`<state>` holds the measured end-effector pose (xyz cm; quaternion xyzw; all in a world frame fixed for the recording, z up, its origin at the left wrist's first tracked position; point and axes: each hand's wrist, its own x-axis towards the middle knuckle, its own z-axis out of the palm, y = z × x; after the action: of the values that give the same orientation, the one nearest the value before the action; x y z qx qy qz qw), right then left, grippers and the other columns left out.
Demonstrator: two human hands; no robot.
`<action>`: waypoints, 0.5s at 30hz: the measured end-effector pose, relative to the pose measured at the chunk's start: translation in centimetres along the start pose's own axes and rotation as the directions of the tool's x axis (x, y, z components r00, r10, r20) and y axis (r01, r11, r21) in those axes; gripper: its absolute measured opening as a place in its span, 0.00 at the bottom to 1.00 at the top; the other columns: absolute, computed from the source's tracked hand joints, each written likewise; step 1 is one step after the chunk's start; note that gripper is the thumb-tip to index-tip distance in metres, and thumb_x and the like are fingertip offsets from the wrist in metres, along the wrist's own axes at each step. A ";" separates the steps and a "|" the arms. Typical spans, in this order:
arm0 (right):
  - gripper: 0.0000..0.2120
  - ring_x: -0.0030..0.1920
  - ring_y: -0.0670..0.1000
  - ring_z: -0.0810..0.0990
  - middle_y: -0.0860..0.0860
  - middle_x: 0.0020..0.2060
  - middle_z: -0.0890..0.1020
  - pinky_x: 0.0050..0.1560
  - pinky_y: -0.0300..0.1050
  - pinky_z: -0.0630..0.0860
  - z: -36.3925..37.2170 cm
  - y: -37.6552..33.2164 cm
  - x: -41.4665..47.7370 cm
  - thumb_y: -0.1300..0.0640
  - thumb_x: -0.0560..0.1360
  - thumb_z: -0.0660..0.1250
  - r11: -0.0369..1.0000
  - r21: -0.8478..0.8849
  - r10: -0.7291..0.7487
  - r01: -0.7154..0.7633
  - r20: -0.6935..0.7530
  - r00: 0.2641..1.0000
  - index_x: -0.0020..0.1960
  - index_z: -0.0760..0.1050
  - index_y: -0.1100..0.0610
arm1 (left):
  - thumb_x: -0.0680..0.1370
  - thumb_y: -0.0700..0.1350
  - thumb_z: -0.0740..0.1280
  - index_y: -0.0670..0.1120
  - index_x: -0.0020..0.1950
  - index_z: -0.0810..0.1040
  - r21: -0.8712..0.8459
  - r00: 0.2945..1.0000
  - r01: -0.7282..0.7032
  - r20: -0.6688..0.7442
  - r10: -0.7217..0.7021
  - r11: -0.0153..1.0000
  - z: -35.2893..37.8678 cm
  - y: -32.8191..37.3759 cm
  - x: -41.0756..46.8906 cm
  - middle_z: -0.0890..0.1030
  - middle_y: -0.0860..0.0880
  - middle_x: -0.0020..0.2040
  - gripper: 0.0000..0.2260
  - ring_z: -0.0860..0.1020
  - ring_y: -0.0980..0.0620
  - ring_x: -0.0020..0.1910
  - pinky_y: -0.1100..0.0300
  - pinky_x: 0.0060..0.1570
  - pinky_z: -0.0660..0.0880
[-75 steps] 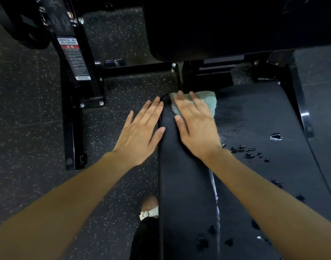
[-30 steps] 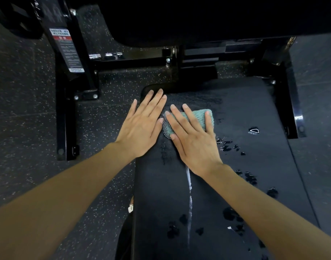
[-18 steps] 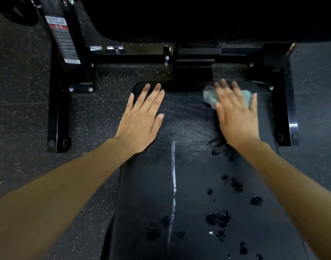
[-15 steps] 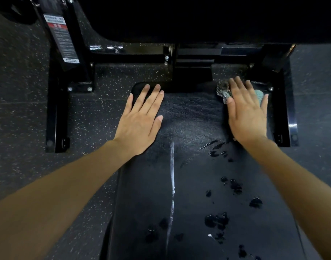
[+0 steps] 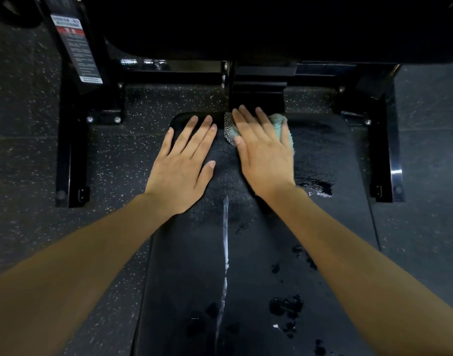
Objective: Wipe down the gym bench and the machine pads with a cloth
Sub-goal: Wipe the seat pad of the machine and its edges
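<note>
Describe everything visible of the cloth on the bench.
The cloth is pale teal and fluffy like terry, with a grey mesh-like patch at its left edge. It lies at the far end of the black bench pad, near the middle. The right hand presses flat on it with straight fingers, covering most of it; only its edges show. The pad beside it looks wet.

The black bench carries a teal cloth at 12 o'clock under the right hand, the left hand flat at 11 o'clock, and probably water drops at 5 o'clock.
</note>
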<state>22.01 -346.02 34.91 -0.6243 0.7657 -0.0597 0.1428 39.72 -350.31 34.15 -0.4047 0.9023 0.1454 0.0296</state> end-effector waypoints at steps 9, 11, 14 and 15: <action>0.24 0.80 0.50 0.49 0.46 0.80 0.54 0.78 0.59 0.44 -3.4 10.0 -0.3 0.49 0.85 0.43 0.964 -0.097 0.250 -0.247 0.019 0.968 0.81 0.51 0.51 | 0.83 0.54 0.44 0.46 0.82 0.50 0.008 1.000 0.006 0.002 -0.006 1.000 0.1 0.0 -0.1 0.49 0.51 0.82 0.28 0.46 0.50 0.81 0.46 0.79 0.45; 0.23 0.80 0.53 0.52 0.49 0.79 0.58 0.78 0.61 0.48 -3.4 10.9 -0.4 0.52 0.86 0.45 0.952 -0.026 0.304 -0.304 -0.033 0.952 0.80 0.54 0.53 | 0.83 0.54 0.44 0.46 0.82 0.50 0.012 1.000 0.005 -0.001 -0.005 1.000 0.1 0.0 -0.1 0.49 0.51 0.82 0.28 0.46 0.50 0.81 0.46 0.79 0.45; 0.22 0.79 0.55 0.55 0.50 0.78 0.61 0.77 0.59 0.50 -2.5 9.4 -0.1 0.53 0.86 0.46 0.924 0.040 0.381 -0.379 -0.108 0.918 0.79 0.58 0.54 | 0.83 0.54 0.44 0.46 0.82 0.50 0.017 1.000 -0.003 -0.002 0.003 1.000 0.2 -0.1 -0.1 0.49 0.51 0.82 0.28 0.47 0.50 0.81 0.46 0.79 0.45; 0.22 0.79 0.54 0.54 0.49 0.79 0.61 0.77 0.59 0.49 -2.3 8.4 -0.1 0.53 0.86 0.46 0.914 0.063 0.406 -0.401 -0.115 0.907 0.79 0.58 0.54 | 0.83 0.54 0.44 0.46 0.82 0.50 0.018 1.000 -0.007 0.002 0.007 1.000 0.2 -0.1 0.0 0.49 0.51 0.82 0.28 0.47 0.50 0.81 0.46 0.79 0.45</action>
<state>13.47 -344.35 34.79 -0.4447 0.8844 -0.0825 0.1155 39.76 -350.28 33.96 -0.4012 0.9050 0.1375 0.0337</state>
